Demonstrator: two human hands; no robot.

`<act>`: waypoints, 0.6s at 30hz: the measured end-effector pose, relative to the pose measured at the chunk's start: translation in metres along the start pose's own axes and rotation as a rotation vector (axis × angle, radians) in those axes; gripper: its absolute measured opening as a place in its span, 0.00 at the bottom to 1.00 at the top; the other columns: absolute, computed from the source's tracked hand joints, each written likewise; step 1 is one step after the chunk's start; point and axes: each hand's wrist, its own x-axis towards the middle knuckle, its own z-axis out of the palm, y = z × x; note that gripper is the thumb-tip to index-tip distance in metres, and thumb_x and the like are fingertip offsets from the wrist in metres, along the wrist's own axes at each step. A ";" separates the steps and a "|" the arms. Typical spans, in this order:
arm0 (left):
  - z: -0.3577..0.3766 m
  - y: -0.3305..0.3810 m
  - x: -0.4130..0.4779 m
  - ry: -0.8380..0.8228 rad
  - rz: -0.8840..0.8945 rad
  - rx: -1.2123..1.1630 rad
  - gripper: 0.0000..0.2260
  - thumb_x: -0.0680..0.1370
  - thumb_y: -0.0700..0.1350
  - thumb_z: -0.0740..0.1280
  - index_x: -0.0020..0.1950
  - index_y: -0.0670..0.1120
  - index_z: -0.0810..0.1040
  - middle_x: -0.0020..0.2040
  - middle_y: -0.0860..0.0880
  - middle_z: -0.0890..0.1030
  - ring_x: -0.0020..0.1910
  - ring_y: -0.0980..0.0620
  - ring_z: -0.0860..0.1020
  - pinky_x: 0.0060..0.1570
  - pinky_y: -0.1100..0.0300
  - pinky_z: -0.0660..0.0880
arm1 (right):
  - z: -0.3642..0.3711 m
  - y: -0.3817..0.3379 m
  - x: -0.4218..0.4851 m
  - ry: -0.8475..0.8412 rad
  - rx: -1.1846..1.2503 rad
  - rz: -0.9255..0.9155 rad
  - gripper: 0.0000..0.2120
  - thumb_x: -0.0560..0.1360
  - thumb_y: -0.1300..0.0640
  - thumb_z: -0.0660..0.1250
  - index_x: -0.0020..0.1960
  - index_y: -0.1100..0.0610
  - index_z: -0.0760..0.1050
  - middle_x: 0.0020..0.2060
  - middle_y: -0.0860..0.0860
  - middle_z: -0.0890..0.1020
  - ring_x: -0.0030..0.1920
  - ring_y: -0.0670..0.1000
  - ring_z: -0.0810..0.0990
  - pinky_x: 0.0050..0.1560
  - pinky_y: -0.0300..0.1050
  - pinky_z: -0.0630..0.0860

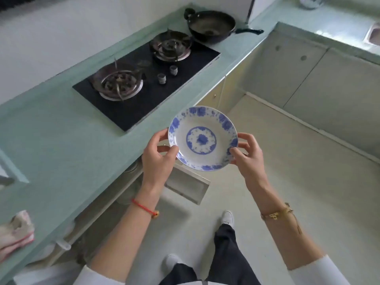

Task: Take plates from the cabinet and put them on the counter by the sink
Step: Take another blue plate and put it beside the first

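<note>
Left hand [158,156], right hand [249,158] pinch plate [202,138]; sink [371,35] cut off.

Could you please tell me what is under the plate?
The plate is held in the air by the left hand and right hand, gripping its rim. Below lie the floor and an open cabinet door. The fingertips beneath it are hidden.

I find bare counter [61,145] along its front edge, between the hob's [144,95] near corner and the pink cloth [16,233]. Farther along, hob and wok [211,25] block me. Under the front edge, an open cabinet door [189,186] juts out.
</note>
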 end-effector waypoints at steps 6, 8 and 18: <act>0.126 0.050 0.040 -0.152 0.036 -0.046 0.19 0.71 0.40 0.68 0.62 0.51 0.80 0.56 0.53 0.83 0.55 0.51 0.82 0.48 0.52 0.83 | -0.111 -0.029 0.057 0.151 0.013 -0.016 0.15 0.75 0.69 0.62 0.59 0.59 0.74 0.51 0.57 0.80 0.40 0.48 0.82 0.30 0.34 0.77; 0.172 0.064 0.053 -0.179 0.041 -0.079 0.19 0.72 0.37 0.68 0.62 0.49 0.80 0.57 0.50 0.83 0.56 0.48 0.82 0.44 0.56 0.83 | -0.150 -0.039 0.081 0.177 -0.005 -0.031 0.15 0.75 0.68 0.63 0.60 0.59 0.74 0.50 0.56 0.80 0.39 0.46 0.82 0.30 0.34 0.77; 0.372 0.123 0.115 -0.275 0.059 -0.187 0.18 0.74 0.35 0.68 0.61 0.50 0.81 0.55 0.50 0.84 0.56 0.53 0.82 0.43 0.64 0.80 | -0.305 -0.075 0.210 0.281 -0.049 -0.093 0.15 0.73 0.68 0.64 0.58 0.57 0.75 0.51 0.55 0.81 0.35 0.41 0.83 0.31 0.36 0.78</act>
